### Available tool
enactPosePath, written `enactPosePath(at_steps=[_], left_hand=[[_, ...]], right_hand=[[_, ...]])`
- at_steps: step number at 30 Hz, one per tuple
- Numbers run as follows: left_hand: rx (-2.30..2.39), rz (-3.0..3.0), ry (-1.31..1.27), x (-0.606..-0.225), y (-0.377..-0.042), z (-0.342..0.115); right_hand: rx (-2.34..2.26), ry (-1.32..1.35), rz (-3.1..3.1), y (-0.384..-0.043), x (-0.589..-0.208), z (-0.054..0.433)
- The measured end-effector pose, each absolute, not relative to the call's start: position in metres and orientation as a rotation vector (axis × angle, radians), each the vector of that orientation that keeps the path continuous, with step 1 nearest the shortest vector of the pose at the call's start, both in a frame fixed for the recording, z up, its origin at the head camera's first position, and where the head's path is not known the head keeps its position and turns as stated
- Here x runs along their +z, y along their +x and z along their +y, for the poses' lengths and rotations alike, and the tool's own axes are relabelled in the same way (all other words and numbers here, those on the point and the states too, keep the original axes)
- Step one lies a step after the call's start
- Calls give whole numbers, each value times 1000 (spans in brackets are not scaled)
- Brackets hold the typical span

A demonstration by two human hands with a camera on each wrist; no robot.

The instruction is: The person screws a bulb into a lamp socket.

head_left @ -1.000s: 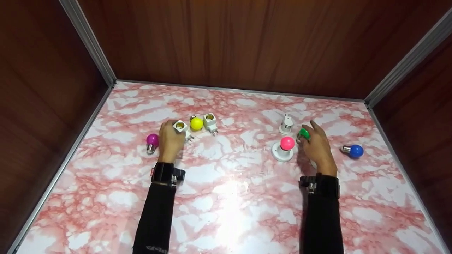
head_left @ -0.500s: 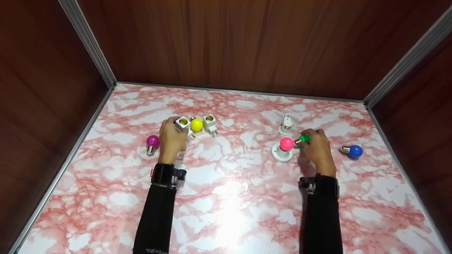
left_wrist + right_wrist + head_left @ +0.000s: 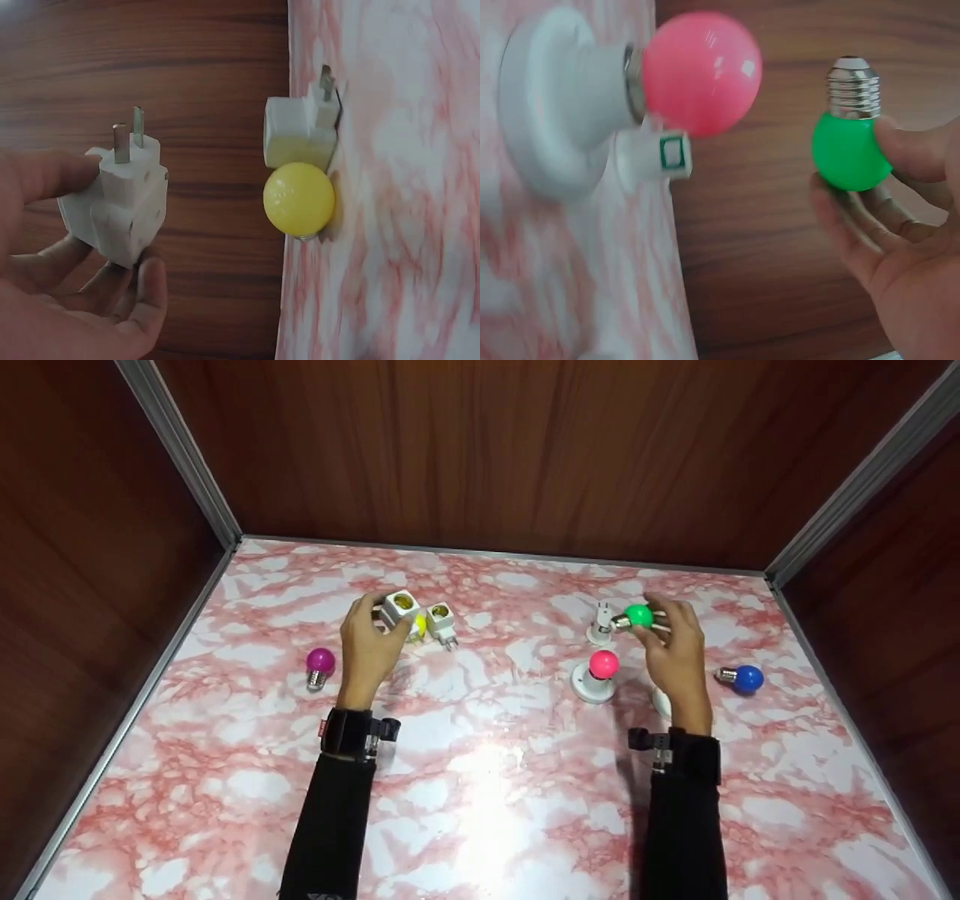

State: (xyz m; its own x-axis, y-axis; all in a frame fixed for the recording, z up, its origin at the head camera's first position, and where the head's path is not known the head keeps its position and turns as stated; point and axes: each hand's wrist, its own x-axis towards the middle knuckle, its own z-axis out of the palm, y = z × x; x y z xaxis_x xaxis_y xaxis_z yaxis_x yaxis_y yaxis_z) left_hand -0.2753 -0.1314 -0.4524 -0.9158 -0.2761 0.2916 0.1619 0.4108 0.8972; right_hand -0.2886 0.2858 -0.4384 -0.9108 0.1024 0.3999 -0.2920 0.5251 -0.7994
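Note:
My left hand grips a white plug-in bulb socket between thumb and fingers, raised off the table. Its two flat prongs show in the left wrist view, and its round opening faces up in the head view. My right hand pinches a green light bulb by its globe, metal screw base pointing left in the head view, also in the air. Behind the left hand's socket, a yellow bulb lies beside a second white plug-in socket. A pink bulb stands upright in a round white lamp holder.
A purple bulb lies left of the left hand, a blue bulb right of the right hand. Another white plug-in holder stands behind the pink bulb. A white round base is partly hidden under the right wrist. Wood-grain walls enclose the marbled table.
My left hand has lifted the white socket up and slightly right, now partly covering the yellow bulb. My right hand has raised the green bulb up from beside the pink bulb.

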Motion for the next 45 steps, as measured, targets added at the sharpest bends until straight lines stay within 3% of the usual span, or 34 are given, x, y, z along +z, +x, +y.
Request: enactPosePath(at_steps=[12, 25, 45], left_hand=[[-1921, -2131, -121, -454, -272, -107], [-1953, -2233, -357, -461, -270, -79], [-1928, -2351, -485, -462, -266, -68]], right_hand=[[1632, 416, -2167, -287, -440, 236], [1778, 783, -2180, -279, -447, 198], [1777, 909, -2213, -278, -447, 183]])
